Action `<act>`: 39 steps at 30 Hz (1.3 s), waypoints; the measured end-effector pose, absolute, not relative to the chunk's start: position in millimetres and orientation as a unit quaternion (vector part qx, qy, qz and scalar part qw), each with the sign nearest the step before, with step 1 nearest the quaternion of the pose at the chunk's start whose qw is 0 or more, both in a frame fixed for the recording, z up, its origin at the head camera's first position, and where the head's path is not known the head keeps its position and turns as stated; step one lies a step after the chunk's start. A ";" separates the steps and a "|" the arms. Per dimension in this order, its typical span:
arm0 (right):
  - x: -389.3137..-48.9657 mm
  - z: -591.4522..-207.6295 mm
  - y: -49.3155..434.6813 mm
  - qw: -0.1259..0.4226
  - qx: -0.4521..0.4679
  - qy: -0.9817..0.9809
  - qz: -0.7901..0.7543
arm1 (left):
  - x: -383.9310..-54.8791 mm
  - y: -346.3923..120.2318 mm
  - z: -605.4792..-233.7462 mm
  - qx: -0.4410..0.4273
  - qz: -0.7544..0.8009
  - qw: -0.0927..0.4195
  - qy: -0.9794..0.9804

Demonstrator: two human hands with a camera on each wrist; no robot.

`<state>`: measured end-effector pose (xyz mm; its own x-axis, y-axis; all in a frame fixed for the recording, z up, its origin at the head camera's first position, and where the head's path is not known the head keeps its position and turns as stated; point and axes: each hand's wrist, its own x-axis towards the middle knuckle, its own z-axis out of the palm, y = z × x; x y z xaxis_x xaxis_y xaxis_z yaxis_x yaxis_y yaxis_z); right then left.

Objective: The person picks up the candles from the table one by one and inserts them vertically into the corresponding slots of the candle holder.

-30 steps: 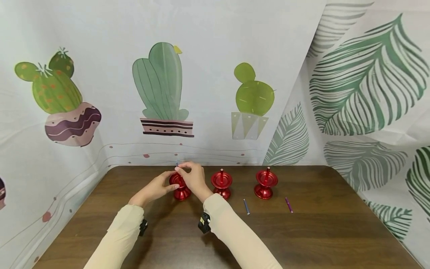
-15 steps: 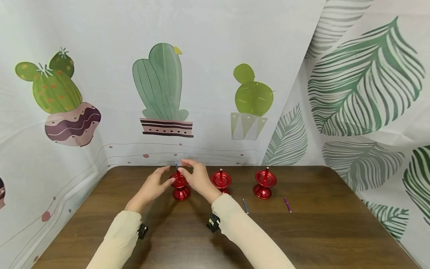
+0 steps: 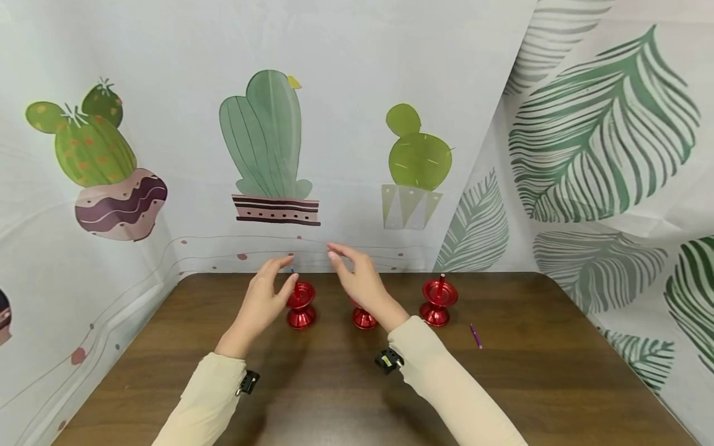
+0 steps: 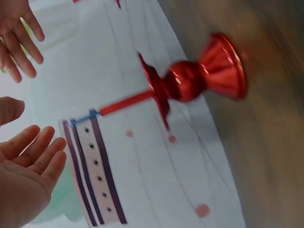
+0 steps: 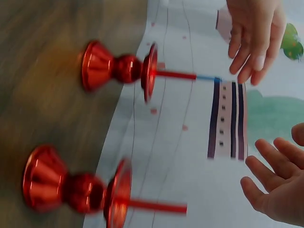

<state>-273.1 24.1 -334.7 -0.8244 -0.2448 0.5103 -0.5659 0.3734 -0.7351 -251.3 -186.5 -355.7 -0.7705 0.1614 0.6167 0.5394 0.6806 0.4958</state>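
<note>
Left hand, left of centre in the frame: fingers parted, nothing in them, near the blue stick but clear of it! And that stick stands unheld on the post of the left red holder, whose flared base, flat on the tabletop, presumably keeps it steady. Right hand, mid-frame, empty too, partly screening the middle red holder. Purple stick lies loose, lower right.
</note>
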 end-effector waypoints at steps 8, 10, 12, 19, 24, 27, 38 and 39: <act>-273.3 -339.1 67.8 0.163 0.212 -0.825 0.498 | -251.0 -151.0 -348.0 -0.242 -0.352 0.240 -0.871; -273.4 -342.8 76.2 0.161 0.208 -0.831 0.491 | -253.8 -142.1 -349.9 -0.252 -0.349 0.230 -0.873; -273.7 -348.0 83.1 0.159 0.205 -0.836 0.483 | -257.3 -133.8 -353.3 -0.259 -0.347 0.216 -0.875; -267.9 -368.3 101.7 0.140 0.189 -0.858 0.457 | -269.3 -111.3 -373.9 -0.256 -0.360 0.146 -0.886; -262.2 -384.6 110.5 0.117 0.174 -0.873 0.440 | -276.5 -101.6 -390.1 -0.246 -0.367 0.079 -0.893; -259.5 -393.9 114.2 0.098 0.164 -0.883 0.430 | -280.0 -97.6 -398.2 -0.239 -0.365 0.050 -0.899; -251.6 -416.0 125.0 0.035 0.143 -0.913 0.380 | -289.4 -92.0 -413.3 -0.234 -0.358 0.028 -0.903; -250.7 -417.7 125.9 0.027 0.141 -0.914 0.380 | -289.8 -91.8 -414.0 -0.230 -0.358 0.025 -0.905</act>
<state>-250.7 125.9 -417.7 -0.9590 -0.2367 0.1562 -0.2776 0.6718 -0.6868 -289.8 -91.8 -414.0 -0.8933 0.3978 0.2093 0.4331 0.6375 0.6372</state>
